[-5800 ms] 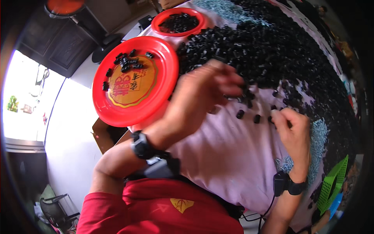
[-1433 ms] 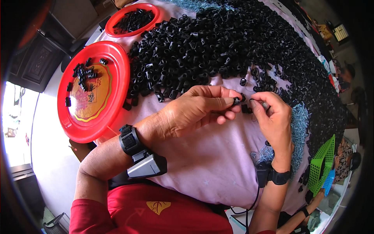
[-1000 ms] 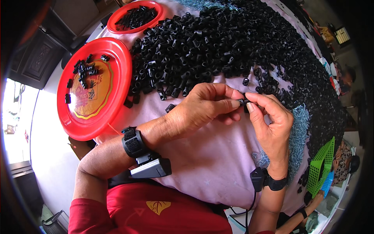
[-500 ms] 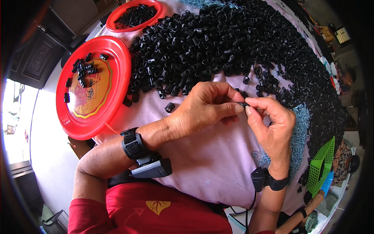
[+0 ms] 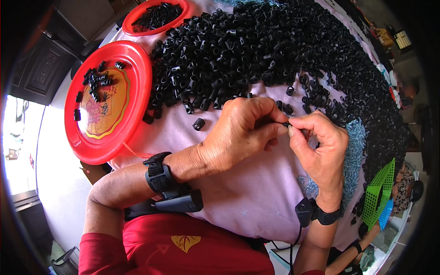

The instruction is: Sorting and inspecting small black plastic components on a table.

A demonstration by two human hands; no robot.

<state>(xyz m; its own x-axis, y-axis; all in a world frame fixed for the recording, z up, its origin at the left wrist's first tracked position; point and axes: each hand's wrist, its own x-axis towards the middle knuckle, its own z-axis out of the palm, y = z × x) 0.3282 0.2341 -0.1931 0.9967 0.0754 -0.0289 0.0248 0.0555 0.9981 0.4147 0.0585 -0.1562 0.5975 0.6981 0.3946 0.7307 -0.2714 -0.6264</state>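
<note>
My left hand (image 5: 243, 133) and my right hand (image 5: 318, 146) meet fingertip to fingertip over a pale pink cloth (image 5: 238, 201), pinching one small black plastic piece (image 5: 286, 124) between them. A huge heap of the same small black tube-shaped pieces (image 5: 256, 50) covers the cloth just beyond my hands. One loose black piece (image 5: 198, 123) lies on the cloth to the left of my left hand. A red plate (image 5: 133, 114) at the left holds a few black pieces near its far side.
A second red plate (image 5: 134, 17) filled with black pieces sits at the top left. A green mesh basket (image 5: 379, 192) stands at the right edge, with another person's head beside it. Both my wrists wear black strapped devices.
Over the last seconds my left hand came back from the heap to meet the right. In the last half second both hands stay pinched together, barely shifting.
</note>
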